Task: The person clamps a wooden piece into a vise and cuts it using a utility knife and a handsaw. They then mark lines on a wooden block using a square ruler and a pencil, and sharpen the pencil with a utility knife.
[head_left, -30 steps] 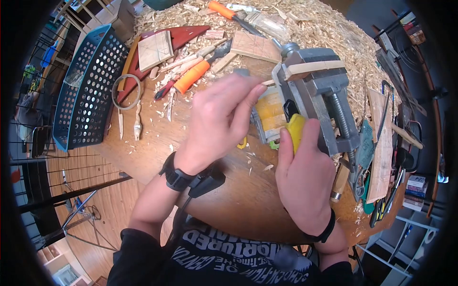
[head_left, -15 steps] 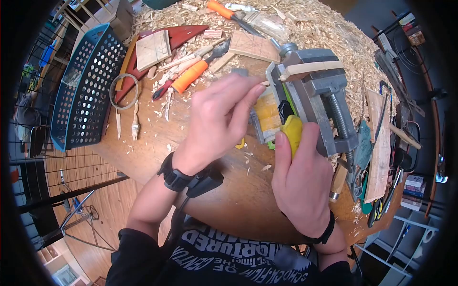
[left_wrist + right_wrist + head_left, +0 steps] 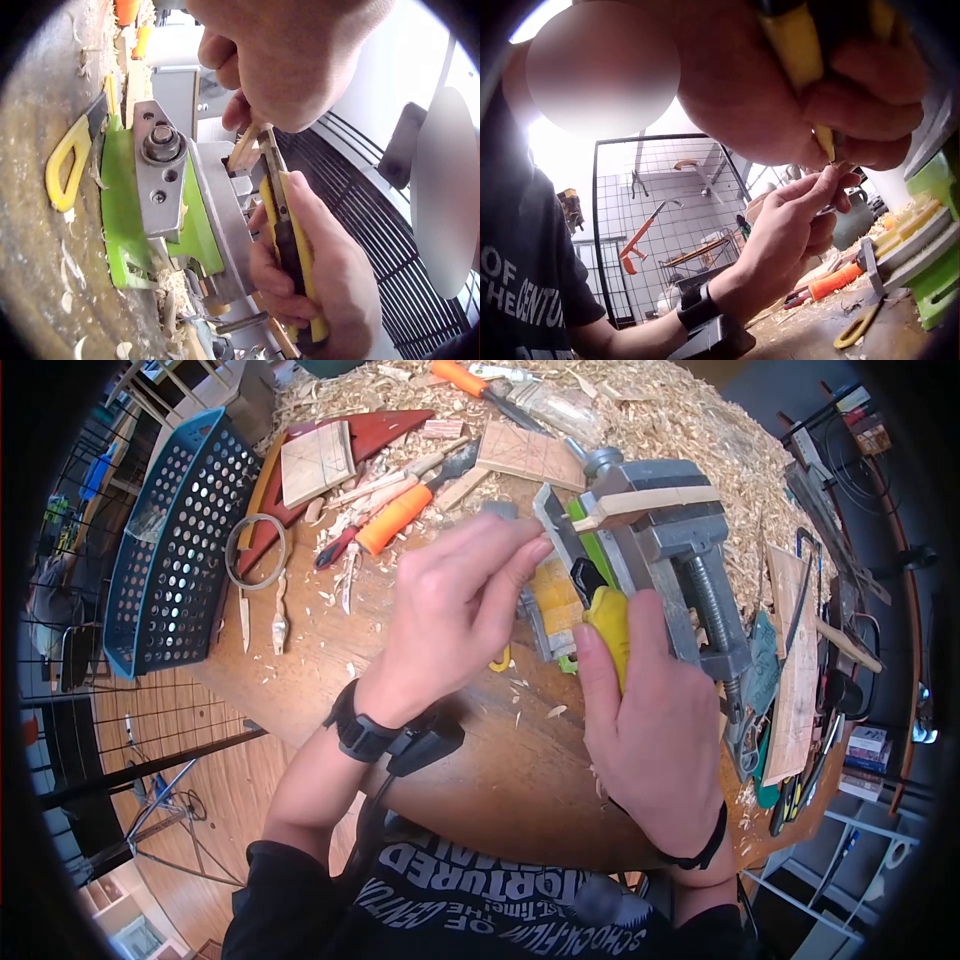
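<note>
My right hand (image 3: 660, 730) grips a yellow utility knife (image 3: 608, 625), the thumb along its handle. The extended blade meets a pale strip of wood (image 3: 650, 506) near its thin end, close to my left fingertips. My left hand (image 3: 450, 595) pinches that thin end between thumb and fingers, which hide the tip. In the left wrist view, the knife (image 3: 283, 225) slants up to the strip (image 3: 244, 150), just under the left hand (image 3: 292, 60). From the head, the strip overlaps the top of the grey bench vise (image 3: 690, 540), whose green base (image 3: 124, 217) shows from the left wrist.
Wood shavings (image 3: 680, 440) cover the back of the table. Orange-handled tools (image 3: 395, 520), wood blocks (image 3: 318, 463) and a tape roll (image 3: 257, 550) lie at the left, beside a blue perforated basket (image 3: 180, 550). Saws and a board (image 3: 790, 670) lie at the right.
The knife blade has slid leftward along the strip, away from the vise and toward my left fingers. The right hand has turned slightly with it; my left hand has barely moved.
</note>
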